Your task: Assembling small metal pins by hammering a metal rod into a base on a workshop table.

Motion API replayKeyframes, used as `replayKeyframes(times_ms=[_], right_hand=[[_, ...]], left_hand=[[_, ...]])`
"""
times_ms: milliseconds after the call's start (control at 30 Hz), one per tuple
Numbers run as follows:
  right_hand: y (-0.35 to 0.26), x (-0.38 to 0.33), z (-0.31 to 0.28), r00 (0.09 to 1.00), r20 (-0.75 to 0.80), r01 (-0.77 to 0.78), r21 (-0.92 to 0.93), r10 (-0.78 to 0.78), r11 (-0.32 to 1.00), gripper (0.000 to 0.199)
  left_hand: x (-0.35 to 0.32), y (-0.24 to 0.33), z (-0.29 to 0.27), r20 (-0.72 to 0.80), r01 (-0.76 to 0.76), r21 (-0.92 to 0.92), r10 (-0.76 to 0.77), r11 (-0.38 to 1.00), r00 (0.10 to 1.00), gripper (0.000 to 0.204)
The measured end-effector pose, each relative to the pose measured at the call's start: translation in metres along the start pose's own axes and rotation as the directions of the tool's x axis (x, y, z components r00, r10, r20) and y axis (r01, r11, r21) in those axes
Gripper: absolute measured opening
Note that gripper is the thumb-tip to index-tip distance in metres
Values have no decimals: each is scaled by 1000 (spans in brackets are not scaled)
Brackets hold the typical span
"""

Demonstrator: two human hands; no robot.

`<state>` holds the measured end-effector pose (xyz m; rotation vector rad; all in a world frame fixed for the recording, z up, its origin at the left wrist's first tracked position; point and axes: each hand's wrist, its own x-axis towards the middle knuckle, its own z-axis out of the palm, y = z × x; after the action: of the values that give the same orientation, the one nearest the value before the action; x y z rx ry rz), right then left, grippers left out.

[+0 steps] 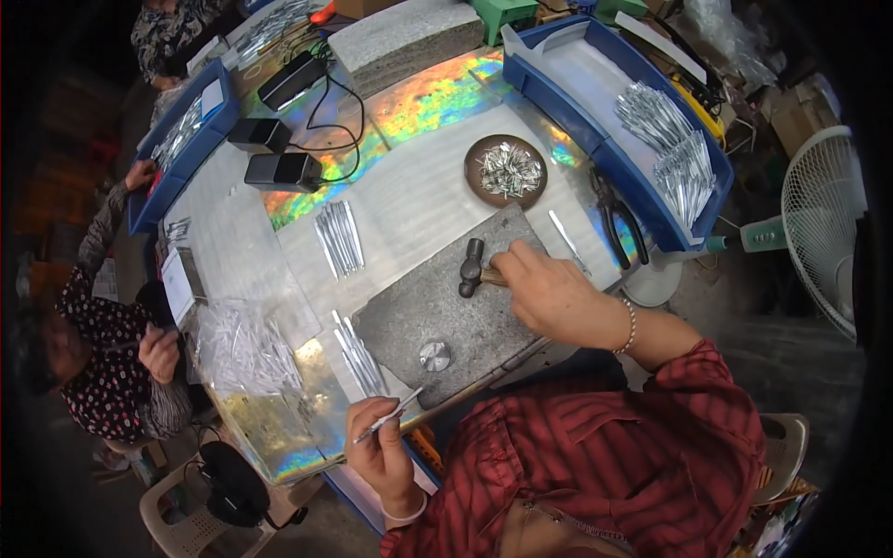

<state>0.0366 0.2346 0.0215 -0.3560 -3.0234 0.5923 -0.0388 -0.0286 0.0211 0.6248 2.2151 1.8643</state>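
My right hand is closed round the short handle of a ball-peen hammer, whose dark head is over the grey stone slab. Low at the table's near edge, my left hand pinches a thin silvery metal strip, its tip pointing up toward the slab. A small round metal block sits on the slab's near part, between my hands. Beside the slab's left edge lies a loose bunch of similar strips. Farther back is a second bunch, laid side by side.
A brown bowl holds small metal pieces behind the slab. Black-handled pliers lie near a blue tray of strips. At left are a plastic bag, black boxes with cables, and a co-worker. A fan stands right.
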Motion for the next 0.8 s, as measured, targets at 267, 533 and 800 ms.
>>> replayKeyframes(times_ms=[267, 533, 800], right_hand=[[81, 42, -31, 915, -237, -231, 358, 327, 905, 15], [114, 86, 8, 952, -202, -222, 54, 228, 974, 20], [118, 103, 11, 958, -157, -240, 16, 240, 971, 17]], left_hand=[[14, -3, 11, 218, -289, 342, 224, 894, 950, 10], [19, -12, 18, 316, -253, 335, 144, 908, 938, 21], [22, -20, 17, 292, -219, 291, 132, 931, 947, 16]])
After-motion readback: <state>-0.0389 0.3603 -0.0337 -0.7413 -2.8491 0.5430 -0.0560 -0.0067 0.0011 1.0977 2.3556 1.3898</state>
